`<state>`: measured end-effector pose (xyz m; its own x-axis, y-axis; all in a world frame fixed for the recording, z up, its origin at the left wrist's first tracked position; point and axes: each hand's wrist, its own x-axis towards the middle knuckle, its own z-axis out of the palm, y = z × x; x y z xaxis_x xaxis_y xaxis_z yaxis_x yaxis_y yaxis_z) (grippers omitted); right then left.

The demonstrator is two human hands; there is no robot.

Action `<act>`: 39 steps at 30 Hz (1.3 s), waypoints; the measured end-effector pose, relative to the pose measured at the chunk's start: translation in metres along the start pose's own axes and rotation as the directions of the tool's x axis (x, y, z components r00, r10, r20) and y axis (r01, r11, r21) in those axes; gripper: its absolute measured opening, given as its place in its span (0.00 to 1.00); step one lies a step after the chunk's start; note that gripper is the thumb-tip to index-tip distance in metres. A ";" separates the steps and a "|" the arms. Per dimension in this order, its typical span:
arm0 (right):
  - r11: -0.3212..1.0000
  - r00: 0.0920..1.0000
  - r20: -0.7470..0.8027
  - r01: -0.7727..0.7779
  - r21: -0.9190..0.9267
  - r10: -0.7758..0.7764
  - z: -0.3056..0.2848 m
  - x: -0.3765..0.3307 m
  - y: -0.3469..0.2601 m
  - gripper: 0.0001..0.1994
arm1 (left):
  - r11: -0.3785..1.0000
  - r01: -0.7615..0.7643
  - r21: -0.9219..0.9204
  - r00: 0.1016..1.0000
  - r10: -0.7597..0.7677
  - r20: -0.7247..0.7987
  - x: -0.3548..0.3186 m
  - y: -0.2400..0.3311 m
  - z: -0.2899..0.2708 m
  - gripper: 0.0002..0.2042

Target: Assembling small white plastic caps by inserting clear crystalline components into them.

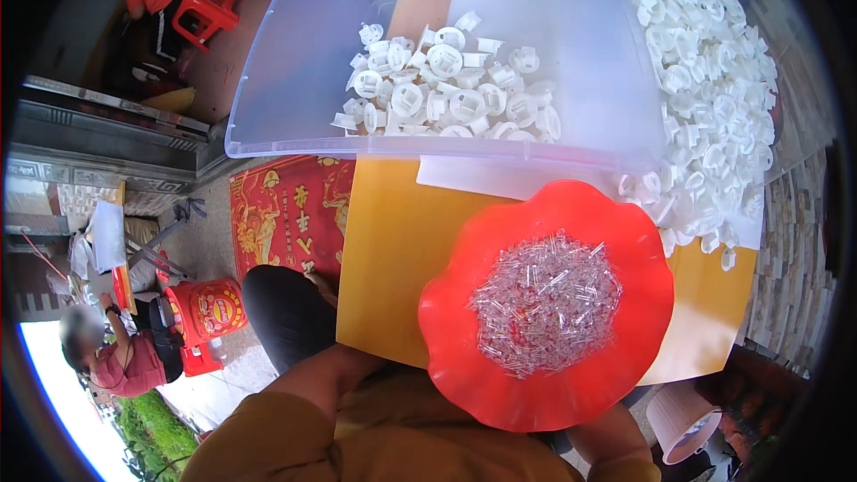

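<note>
My left forearm (308,384) reaches under the near edge of the yellow tabletop (384,259), and the hand is hidden there. The right forearm (611,437) passes behind a red bowl (638,303) with a wavy rim, which hides that hand. Whether either hand holds anything does not show. Small clear rod-like plastic pieces (549,303) fill the bowl's middle. Beyond it, a see-through plastic bin (286,80) lies with its open side toward me, containing round white plastic parts (446,80).
Many more white parts (714,80) are heaped at the right, some spilling toward the bowl. A white sheet (464,176) lies under the bin. Two other people sit at the left, near red stools (203,13) and a red round container (207,311). A pale bucket (680,424) stands lower right.
</note>
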<state>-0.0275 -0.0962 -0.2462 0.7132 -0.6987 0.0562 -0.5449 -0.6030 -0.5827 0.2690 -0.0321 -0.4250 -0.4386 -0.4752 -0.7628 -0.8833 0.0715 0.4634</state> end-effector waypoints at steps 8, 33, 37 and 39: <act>0.998 0.991 -0.131 -0.013 -0.060 0.005 0.024 -0.025 -0.012 0.12 | 0.992 -0.012 0.125 0.994 0.026 -0.109 -0.029 -0.020 -0.009 0.14; 0.965 0.958 -0.264 -0.167 -0.201 0.110 0.058 0.037 0.002 0.14 | 0.954 -0.145 0.263 0.934 0.219 -0.282 -0.022 -0.131 -0.110 0.15; 0.957 0.948 -0.301 -0.175 -0.232 0.100 0.064 0.014 -0.020 0.15 | 0.943 -0.151 0.298 0.911 0.250 -0.329 -0.038 -0.130 -0.099 0.15; 0.955 0.944 -0.318 -0.168 -0.246 0.084 0.065 0.009 -0.027 0.15 | 0.939 -0.144 0.312 0.898 0.257 -0.358 -0.047 -0.130 -0.097 0.15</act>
<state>0.0225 -0.0614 -0.2822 0.4874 -0.8331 0.2616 -0.7486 -0.5529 -0.3660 0.4204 -0.1041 -0.4052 -0.5613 -0.7224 -0.4038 -0.8178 0.4092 0.4046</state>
